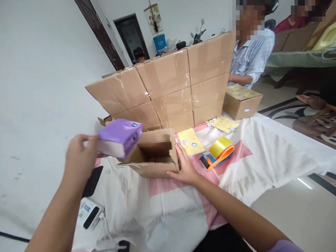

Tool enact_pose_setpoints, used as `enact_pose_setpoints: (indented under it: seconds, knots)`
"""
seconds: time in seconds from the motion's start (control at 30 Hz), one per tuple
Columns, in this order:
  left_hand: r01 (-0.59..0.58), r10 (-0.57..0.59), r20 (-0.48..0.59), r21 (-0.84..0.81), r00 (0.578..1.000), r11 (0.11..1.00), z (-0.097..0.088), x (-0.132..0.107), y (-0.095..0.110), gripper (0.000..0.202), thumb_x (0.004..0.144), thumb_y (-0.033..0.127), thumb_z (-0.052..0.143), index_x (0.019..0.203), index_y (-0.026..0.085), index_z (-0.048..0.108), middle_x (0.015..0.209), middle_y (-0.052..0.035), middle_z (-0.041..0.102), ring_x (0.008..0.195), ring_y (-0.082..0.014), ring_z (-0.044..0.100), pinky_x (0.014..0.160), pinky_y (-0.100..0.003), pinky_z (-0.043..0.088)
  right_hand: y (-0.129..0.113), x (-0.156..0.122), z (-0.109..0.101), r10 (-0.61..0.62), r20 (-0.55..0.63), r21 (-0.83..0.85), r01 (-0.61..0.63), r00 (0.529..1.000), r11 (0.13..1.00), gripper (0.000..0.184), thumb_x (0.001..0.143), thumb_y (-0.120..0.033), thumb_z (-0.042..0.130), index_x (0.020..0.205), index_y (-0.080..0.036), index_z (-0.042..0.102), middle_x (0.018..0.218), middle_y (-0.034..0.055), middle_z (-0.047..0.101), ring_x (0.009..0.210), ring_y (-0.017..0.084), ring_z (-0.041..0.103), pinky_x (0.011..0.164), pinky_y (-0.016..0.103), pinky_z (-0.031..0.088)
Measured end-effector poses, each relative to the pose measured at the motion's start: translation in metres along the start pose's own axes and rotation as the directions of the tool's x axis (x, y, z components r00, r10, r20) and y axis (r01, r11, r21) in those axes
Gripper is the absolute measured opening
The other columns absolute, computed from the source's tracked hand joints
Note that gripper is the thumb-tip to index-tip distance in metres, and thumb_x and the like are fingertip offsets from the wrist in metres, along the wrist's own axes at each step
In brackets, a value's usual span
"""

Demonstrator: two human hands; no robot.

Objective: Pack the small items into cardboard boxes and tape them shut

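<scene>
My left hand [81,155] grips one end of a thick purple block with a white side [118,134]; whether it is a book or a wrapped pack I cannot tell. The block is held in the air, tilted, over the left end of an open cardboard box [154,170]. The part of the box's inside that shows is bare brown cardboard. At the box's right end, my right hand [183,166] clasps the wall, fingers along the outside and thumb at the front. Right of that hand lies an orange tape dispenser [223,157] with a yellow roll of tape [220,147].
Stacked cardboard boxes [170,98] form a wall behind. Yellow paper sheets [191,141] lie on the cloth-covered table [168,217]. A closed box [241,105] stands far right, near a person in a light shirt [252,56]. A white device with a cable [89,213] lies front left.
</scene>
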State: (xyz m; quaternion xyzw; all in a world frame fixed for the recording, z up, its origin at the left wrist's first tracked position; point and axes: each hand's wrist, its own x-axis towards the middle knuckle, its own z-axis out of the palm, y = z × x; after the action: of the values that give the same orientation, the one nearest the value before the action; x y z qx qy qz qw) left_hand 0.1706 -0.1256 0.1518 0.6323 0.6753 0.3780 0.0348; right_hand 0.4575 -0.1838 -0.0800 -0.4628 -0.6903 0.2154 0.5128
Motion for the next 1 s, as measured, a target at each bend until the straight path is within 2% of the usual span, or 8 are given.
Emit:
enact_pose_setpoints:
  seconds: [0.07, 0.17, 0.37, 0.47, 0.6, 0.73, 0.9, 1.0]
  knots:
    - [0.052, -0.069, 0.436, 0.051, 0.897, 0.997, 0.009, -0.017, 0.012, 0.036, 0.085, 0.056, 0.058, 0.082, 0.02, 0.061, 0.077, -0.0033, 0.065, 0.058, -0.0208, 0.064, 0.049, -0.032, 0.053, -0.001, -0.001, -0.001, 0.001, 0.006, 0.006, -0.001, 1.0, 1.0, 0.12, 0.074, -0.046, 0.081, 0.163, -0.023, 0.004, 0.167, 0.0185, 0.01, 0.157, 0.036, 0.011, 0.126, 0.058, 0.021]
    - [-0.094, -0.003, 0.848, 0.063, 0.53, 0.994, 0.018, -0.027, 0.022, 0.045, 0.087, 0.061, 0.054, 0.067, 0.023, 0.066, 0.069, -0.0043, 0.066, 0.063, -0.0226, 0.066, 0.057, -0.032, 0.054, -0.001, -0.001, -0.001, -0.03, 0.015, 0.015, 0.03, 0.999, 0.999, 0.123, 0.071, -0.046, 0.082, 0.163, -0.022, 0.004, 0.167, 0.0197, 0.011, 0.157, 0.037, 0.012, 0.126, 0.057, 0.021]
    - [-0.516, 0.415, 0.745, -0.112, 0.523, 0.85, 0.025, 0.01, 0.018, 0.04, 0.08, 0.063, 0.069, 0.102, 0.031, 0.075, 0.109, -0.0074, 0.072, 0.1, -0.0283, 0.069, 0.08, -0.035, 0.058, 0.0, -0.003, 0.0, -0.033, 0.001, -0.011, 0.033, 0.999, 0.999, 0.123, 0.072, -0.049, 0.082, 0.163, -0.023, 0.003, 0.166, 0.0195, 0.011, 0.157, 0.038, 0.012, 0.125, 0.058, 0.023]
    - [-0.559, 0.476, 0.795, -0.214, 0.376, 0.801, 0.036, 0.014, 0.019, 0.087, 0.068, 0.063, 0.082, 0.146, 0.043, 0.052, 0.155, -0.0098, 0.048, 0.144, -0.0388, 0.044, 0.105, -0.048, 0.05, 0.0, -0.004, 0.001, -0.101, 0.003, -0.022, 0.101, 0.995, 0.995, 0.121, 0.072, -0.047, 0.081, 0.162, -0.024, 0.004, 0.165, 0.0202, 0.012, 0.156, 0.038, 0.014, 0.124, 0.058, 0.025]
    - [-0.542, 0.401, 0.892, -0.237, 0.207, 0.806, 0.049, -0.005, 0.026, 0.108, 0.061, 0.067, 0.084, 0.155, 0.047, 0.035, 0.168, -0.0078, 0.027, 0.15, -0.0437, 0.032, 0.11, -0.054, 0.045, 0.001, -0.004, 0.0, -0.162, 0.025, -0.038, 0.163, 0.987, 0.986, 0.123, 0.07, -0.046, 0.082, 0.162, -0.024, 0.004, 0.164, 0.0207, 0.012, 0.155, 0.039, 0.016, 0.123, 0.059, 0.026]
    - [-0.537, 0.432, 0.841, -0.211, 0.327, 0.817, 0.055, -0.021, 0.026, 0.088, 0.073, 0.065, 0.077, 0.151, 0.045, 0.043, 0.16, -0.007, 0.034, 0.139, -0.0395, 0.046, 0.107, -0.051, 0.048, 0.0, -0.003, -0.002, -0.14, 0.039, -0.031, 0.141, 0.989, 0.989, 0.123, 0.068, -0.046, 0.082, 0.162, -0.023, 0.007, 0.164, 0.0205, 0.015, 0.155, 0.039, 0.018, 0.124, 0.059, 0.026]
    - [-0.517, 0.459, 0.477, -0.012, 0.75, 0.856, 0.083, -0.029, 0.006, 0.081, 0.071, 0.065, 0.075, 0.14, 0.03, 0.054, 0.139, -0.0133, 0.046, 0.13, -0.04, 0.048, 0.109, -0.058, 0.042, -0.003, 0.0, 0.002, -0.017, 0.024, -0.014, 0.017, 1.0, 1.0, 0.126, 0.066, -0.047, 0.083, 0.162, -0.023, 0.005, 0.164, 0.0202, 0.015, 0.155, 0.04, 0.017, 0.124, 0.059, 0.025]
    - [-0.514, 0.398, 0.658, -0.019, 0.639, 0.858, 0.102, -0.029, 0.0, 0.046, 0.085, 0.059, 0.06, 0.12, 0.03, 0.068, 0.127, -0.0099, 0.058, 0.12, -0.035, 0.057, 0.105, -0.052, 0.046, -0.002, 0.0, 0.005, -0.012, -0.016, -0.035, 0.012, 1.0, 0.999, 0.124, 0.069, -0.05, 0.082, 0.162, -0.023, 0.004, 0.163, 0.0205, 0.015, 0.155, 0.04, 0.016, 0.124, 0.06, 0.024]
